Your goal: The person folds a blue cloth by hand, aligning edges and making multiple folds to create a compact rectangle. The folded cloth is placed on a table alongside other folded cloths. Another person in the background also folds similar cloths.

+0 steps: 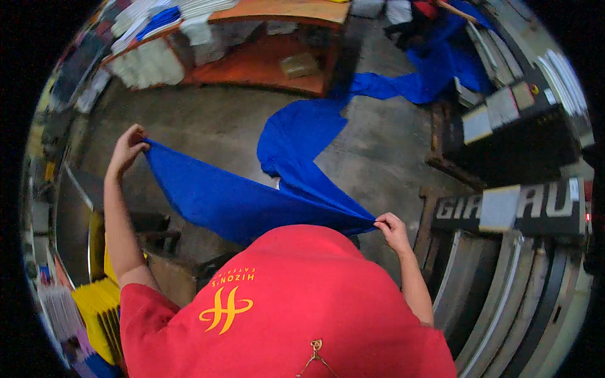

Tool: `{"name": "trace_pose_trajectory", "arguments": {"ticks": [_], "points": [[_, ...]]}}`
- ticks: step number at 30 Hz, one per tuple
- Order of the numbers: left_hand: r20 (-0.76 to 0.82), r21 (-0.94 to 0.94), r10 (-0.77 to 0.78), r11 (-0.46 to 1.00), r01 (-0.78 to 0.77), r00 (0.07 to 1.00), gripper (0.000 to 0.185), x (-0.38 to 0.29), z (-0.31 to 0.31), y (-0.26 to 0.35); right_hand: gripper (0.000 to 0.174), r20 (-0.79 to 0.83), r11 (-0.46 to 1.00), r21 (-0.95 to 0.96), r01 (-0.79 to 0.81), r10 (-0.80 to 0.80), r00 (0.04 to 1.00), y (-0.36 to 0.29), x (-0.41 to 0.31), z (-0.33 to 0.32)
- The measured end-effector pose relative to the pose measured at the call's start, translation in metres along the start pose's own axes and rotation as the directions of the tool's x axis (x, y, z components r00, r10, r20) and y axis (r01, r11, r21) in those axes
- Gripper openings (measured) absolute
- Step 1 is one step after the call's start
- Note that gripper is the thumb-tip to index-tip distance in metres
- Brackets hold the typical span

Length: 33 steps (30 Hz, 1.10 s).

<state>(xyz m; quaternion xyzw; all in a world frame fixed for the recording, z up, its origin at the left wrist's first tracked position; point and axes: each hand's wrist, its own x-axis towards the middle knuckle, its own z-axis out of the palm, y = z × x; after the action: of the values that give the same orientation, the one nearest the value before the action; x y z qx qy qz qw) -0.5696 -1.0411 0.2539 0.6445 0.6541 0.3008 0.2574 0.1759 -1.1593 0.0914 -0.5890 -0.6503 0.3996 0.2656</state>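
A long piece of blue cloth (222, 193) is stretched between my two hands in front of my red shirt. Out to the left, my left hand (130, 145) pinches one corner between thumb and fingers. My right hand (392, 230) grips the edge at the right, with the fabric folded back on itself there. From that side the cloth runs away across the floor in a loose, twisted strip toward the far right. A small white tag or patch shows at the fold near the middle.
Ahead stands an orange-brown wooden table (279, 10) with a lower shelf and folded white cloths (146, 61). A person's arm (456, 10) is at the far right, by more blue cloth. Black cases with papers (500, 208) line the right. Stacked yellow fabric (97, 307) sits at lower left.
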Motion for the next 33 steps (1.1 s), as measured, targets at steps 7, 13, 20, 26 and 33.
{"name": "trace_pose_trajectory", "arguments": {"ticks": [7,13,20,26,33], "points": [[0.53,0.103,0.175,0.958,-0.267,0.83,0.017,0.071,0.314,0.132,0.015,0.094,0.856,-0.418,0.304,-0.292,0.952,-0.097,-0.067,-0.117],[0.236,-0.966,0.965,0.22,-0.137,-0.117,0.009,-0.055,0.506,0.409,0.023,0.403,0.617,-0.665,0.42,-0.178,0.898,-0.192,-0.12,-0.169],[0.339,-0.94,0.927,0.339,-0.025,-0.16,0.009,-0.093,0.514,0.442,0.024,0.203,0.386,-0.886,0.258,-0.177,0.963,-0.249,-0.197,-0.199],[0.136,-0.978,0.953,0.085,-0.193,-0.271,0.01,-0.12,0.5,0.439,0.03,0.047,0.246,-0.966,0.074,-0.113,0.992,-0.306,-0.236,-0.189],[-0.094,-0.979,0.951,-0.034,0.2,-0.295,0.01,-0.155,0.452,0.475,0.024,0.061,0.374,-0.925,0.062,-0.015,0.998,-0.323,-0.228,-0.139]]}}
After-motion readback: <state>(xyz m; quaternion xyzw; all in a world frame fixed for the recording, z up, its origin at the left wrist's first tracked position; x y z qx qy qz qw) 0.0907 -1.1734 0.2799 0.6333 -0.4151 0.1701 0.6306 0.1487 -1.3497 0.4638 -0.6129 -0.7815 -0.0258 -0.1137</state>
